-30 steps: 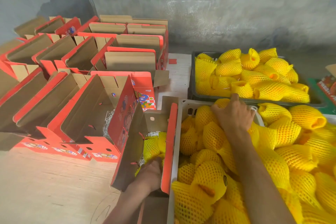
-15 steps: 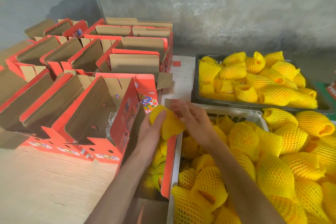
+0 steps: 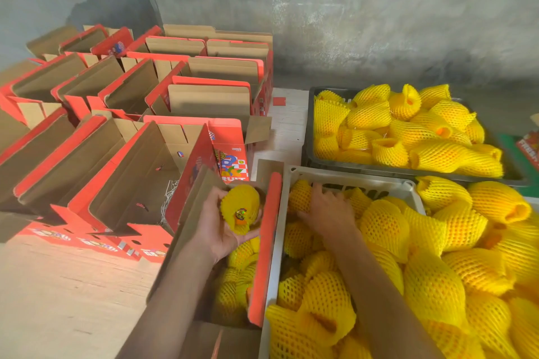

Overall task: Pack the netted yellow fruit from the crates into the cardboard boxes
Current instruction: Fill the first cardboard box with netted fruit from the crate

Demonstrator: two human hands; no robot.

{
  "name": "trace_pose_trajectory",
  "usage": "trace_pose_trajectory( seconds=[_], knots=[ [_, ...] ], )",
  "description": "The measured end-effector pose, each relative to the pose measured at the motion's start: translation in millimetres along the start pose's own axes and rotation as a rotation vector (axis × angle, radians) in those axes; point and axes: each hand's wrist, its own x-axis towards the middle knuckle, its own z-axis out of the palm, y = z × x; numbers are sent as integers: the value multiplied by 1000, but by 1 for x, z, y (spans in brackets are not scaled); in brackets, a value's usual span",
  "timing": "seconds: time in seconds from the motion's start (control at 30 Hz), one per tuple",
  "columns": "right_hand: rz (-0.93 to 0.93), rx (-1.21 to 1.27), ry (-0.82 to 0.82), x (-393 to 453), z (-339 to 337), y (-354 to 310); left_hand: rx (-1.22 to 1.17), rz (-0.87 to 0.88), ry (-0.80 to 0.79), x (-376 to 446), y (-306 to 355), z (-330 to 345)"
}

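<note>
A yellow fruit in foam netting (image 3: 239,208), with a small round sticker facing up, sits cupped in my left hand (image 3: 217,224), my fingers curled under and around it. I hold it above the open red-and-brown cardboard box (image 3: 267,245) nearest me, where several more netted yellow fruits (image 3: 240,271) already lie at the bottom. My right hand (image 3: 328,214) reaches into the white plastic crate (image 3: 353,179) just right of that box, palm down, fingers spread and resting on the heaped netted fruit (image 3: 385,226) there; whether the fingertips grip one I cannot tell. The crate's wall touches the box's red flap. Beyond the white crate, against the grey concrete wall (image 3: 350,23), a black plastic crate (image 3: 309,137) holds another pile of yellow foam-netted fruit (image 3: 405,131). To my left, rows of open red cardboard boxes with brown insides (image 3: 131,90) stand packed side by side on the pale wooden surface (image 3: 58,294); the nearest of them (image 3: 137,181) shows a little white shredded paper (image 3: 169,198) at the bottom.
</note>
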Motion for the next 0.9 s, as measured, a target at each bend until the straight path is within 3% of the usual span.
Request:
trace_pose_trajectory(
  seconds=[0.07,0.1,0.17,0.23,0.3,0.37,0.5,0.57,0.63,0.77,0.9],
  knots=[
    [-26,16,8,-1,-2,-1,-95,-45,-56,3,-5,-1],
    [-31,22,9,-2,-3,-2,-29,-26,-27,4,-8,1],
    [-23,36,18,-3,-4,-5,418,136,204,8,-14,6],
    [-2,63,29,-2,-5,-7,937,426,500,14,-21,3],
    [21,119,48,-2,-4,-8,1369,622,496,16,-30,2],
    [50,184,87,-2,-3,-8,1697,694,480,22,-40,0],
    [163,441,200,-4,-8,-6,1971,629,600,31,-43,3],
    [166,642,264,-6,-13,-5,1930,571,565,32,-43,2],
    [106,803,311,-11,-17,-6,1740,582,512,28,-44,1],
    [-187,1101,308,-26,-26,-14,1028,803,456,3,-35,13],
    [-449,1038,167,-29,-27,-21,586,533,121,-21,-18,36]
  ],
)
